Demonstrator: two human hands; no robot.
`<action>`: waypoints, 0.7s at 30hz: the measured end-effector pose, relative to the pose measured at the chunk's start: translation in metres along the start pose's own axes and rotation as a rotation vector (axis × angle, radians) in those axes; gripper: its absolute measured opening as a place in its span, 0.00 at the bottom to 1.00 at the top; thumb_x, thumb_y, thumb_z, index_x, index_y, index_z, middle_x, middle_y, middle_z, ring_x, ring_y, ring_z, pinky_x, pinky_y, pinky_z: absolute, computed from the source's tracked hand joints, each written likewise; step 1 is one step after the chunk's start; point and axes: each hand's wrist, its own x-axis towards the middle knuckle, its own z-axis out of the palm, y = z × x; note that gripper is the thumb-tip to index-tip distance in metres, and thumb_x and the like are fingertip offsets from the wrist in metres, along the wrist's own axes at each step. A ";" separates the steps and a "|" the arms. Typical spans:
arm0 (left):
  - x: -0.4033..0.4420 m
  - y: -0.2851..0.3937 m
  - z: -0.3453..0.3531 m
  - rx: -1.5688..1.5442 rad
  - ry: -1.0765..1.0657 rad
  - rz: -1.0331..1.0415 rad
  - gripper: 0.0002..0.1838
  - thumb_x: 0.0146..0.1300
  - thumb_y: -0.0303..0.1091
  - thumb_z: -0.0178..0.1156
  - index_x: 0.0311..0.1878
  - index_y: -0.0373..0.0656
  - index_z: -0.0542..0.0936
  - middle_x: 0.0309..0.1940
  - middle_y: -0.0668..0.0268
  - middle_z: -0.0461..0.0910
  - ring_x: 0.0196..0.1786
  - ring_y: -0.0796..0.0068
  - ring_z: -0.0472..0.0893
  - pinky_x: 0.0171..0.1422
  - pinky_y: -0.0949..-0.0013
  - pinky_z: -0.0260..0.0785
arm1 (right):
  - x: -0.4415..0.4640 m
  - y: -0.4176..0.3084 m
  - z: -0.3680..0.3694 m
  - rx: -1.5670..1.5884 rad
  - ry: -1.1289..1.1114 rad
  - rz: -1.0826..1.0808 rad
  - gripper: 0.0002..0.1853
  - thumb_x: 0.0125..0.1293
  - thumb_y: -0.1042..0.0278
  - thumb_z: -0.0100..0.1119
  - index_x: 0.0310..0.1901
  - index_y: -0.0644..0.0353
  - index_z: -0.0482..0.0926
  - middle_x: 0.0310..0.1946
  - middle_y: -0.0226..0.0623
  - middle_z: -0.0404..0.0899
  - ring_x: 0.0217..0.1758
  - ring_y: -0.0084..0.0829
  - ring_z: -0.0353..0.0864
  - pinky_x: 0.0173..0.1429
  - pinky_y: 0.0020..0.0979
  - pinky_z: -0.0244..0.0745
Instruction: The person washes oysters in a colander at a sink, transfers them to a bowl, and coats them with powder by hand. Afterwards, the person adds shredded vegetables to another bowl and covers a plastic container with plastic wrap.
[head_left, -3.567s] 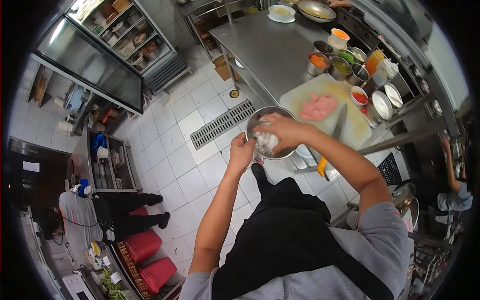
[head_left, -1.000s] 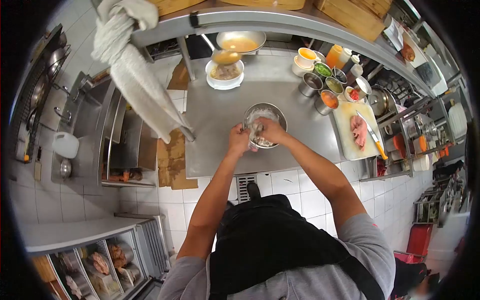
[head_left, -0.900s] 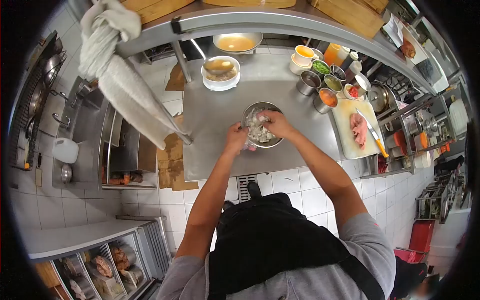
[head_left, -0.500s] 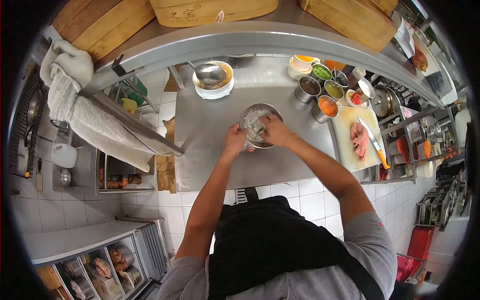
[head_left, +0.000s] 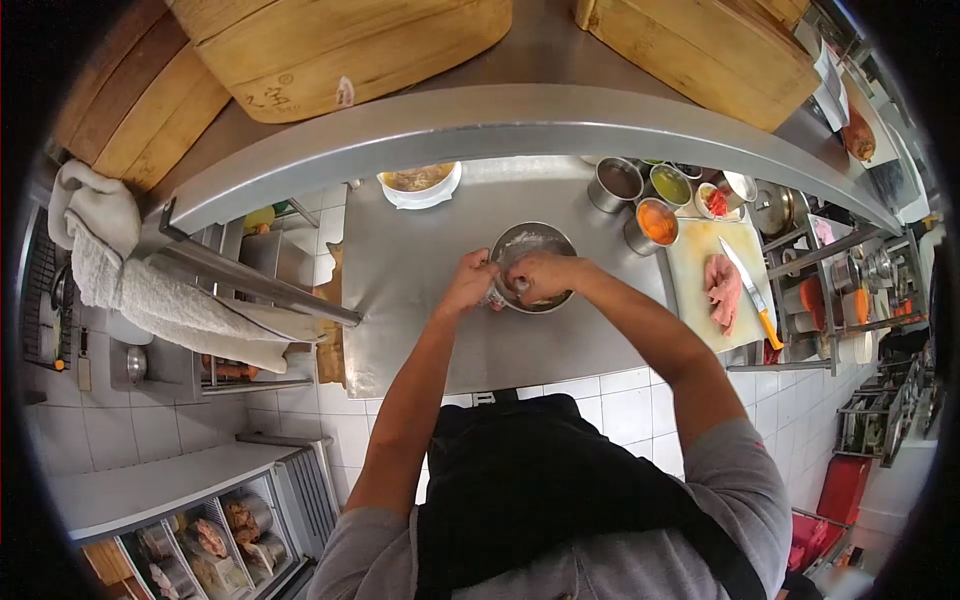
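Note:
A metal mixing bowl stands on the steel table in front of me, with a whitish, wet-looking mixture in it. My left hand is closed at the bowl's left rim, gripping it. Inside the bowl, my right hand has its fingers curled together down in the mixture. What those fingers hold, if anything, is hidden. Part of the bowl's contents lies behind the right hand.
A white bowl of yellowish food sits at the back left. Metal containers, one with orange contents, stand back right. A cutting board bears raw meat and an orange-handled knife. A shelf rail crosses above the table.
My view has shifted, so the shelf rail sits lower and hides the ladle in the white bowl. The right hand has moved in the mixing bowl and its fingers have drawn together.

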 end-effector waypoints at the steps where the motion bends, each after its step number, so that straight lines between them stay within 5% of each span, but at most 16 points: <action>1: -0.003 0.004 0.001 0.005 0.003 -0.029 0.05 0.69 0.26 0.54 0.40 0.37 0.79 0.28 0.66 0.80 0.27 0.74 0.80 0.29 0.66 0.76 | 0.002 0.006 -0.005 -0.094 -0.070 -0.020 0.26 0.51 0.58 0.71 0.52 0.57 0.81 0.52 0.49 0.81 0.56 0.50 0.80 0.61 0.46 0.74; 2: -0.004 0.004 0.000 0.015 -0.001 -0.020 0.05 0.68 0.26 0.54 0.40 0.37 0.79 0.29 0.66 0.81 0.28 0.74 0.80 0.30 0.66 0.76 | 0.002 0.010 -0.006 -0.188 -0.140 -0.037 0.24 0.50 0.58 0.70 0.50 0.57 0.83 0.50 0.48 0.81 0.55 0.49 0.81 0.61 0.46 0.75; 5: 0.017 -0.006 -0.009 0.156 -0.008 0.074 0.04 0.67 0.27 0.55 0.39 0.37 0.79 0.27 0.68 0.78 0.26 0.76 0.77 0.29 0.67 0.72 | 0.000 0.020 0.006 -0.040 0.300 -0.257 0.16 0.48 0.59 0.70 0.39 0.56 0.85 0.46 0.47 0.82 0.53 0.47 0.82 0.57 0.45 0.76; 7: 0.035 -0.029 -0.021 0.414 0.003 0.197 0.04 0.65 0.28 0.58 0.34 0.39 0.77 0.23 0.74 0.72 0.24 0.81 0.69 0.27 0.69 0.63 | 0.003 0.009 0.002 -0.235 -0.027 -0.133 0.16 0.47 0.61 0.71 0.38 0.57 0.84 0.47 0.47 0.81 0.53 0.48 0.81 0.59 0.45 0.75; 9: 0.038 -0.032 -0.024 0.269 -0.024 0.114 0.04 0.66 0.27 0.56 0.37 0.38 0.78 0.26 0.68 0.78 0.25 0.76 0.77 0.24 0.65 0.72 | -0.001 -0.009 -0.018 -0.374 -0.251 -0.041 0.19 0.47 0.67 0.70 0.43 0.60 0.83 0.51 0.46 0.79 0.58 0.50 0.78 0.65 0.48 0.72; 13: 0.033 -0.022 -0.019 0.106 -0.032 0.054 0.03 0.66 0.26 0.56 0.37 0.37 0.78 0.26 0.66 0.80 0.24 0.73 0.80 0.20 0.62 0.76 | -0.007 0.021 -0.012 -0.227 0.489 -0.255 0.21 0.49 0.67 0.71 0.48 0.57 0.84 0.47 0.45 0.78 0.58 0.49 0.78 0.66 0.49 0.70; 17: 0.058 -0.046 -0.026 0.186 0.034 0.151 0.04 0.67 0.25 0.55 0.37 0.37 0.78 0.26 0.64 0.80 0.22 0.72 0.80 0.20 0.64 0.76 | -0.004 0.023 0.001 -0.333 0.125 -0.155 0.27 0.48 0.67 0.74 0.53 0.61 0.80 0.49 0.45 0.78 0.59 0.50 0.78 0.67 0.49 0.71; 21: 0.055 -0.043 -0.022 0.188 0.118 0.109 0.04 0.67 0.26 0.55 0.37 0.36 0.78 0.25 0.64 0.79 0.22 0.71 0.80 0.20 0.64 0.77 | -0.010 0.041 -0.009 -0.257 0.481 -0.076 0.27 0.50 0.67 0.71 0.55 0.60 0.79 0.49 0.47 0.79 0.59 0.51 0.78 0.66 0.47 0.73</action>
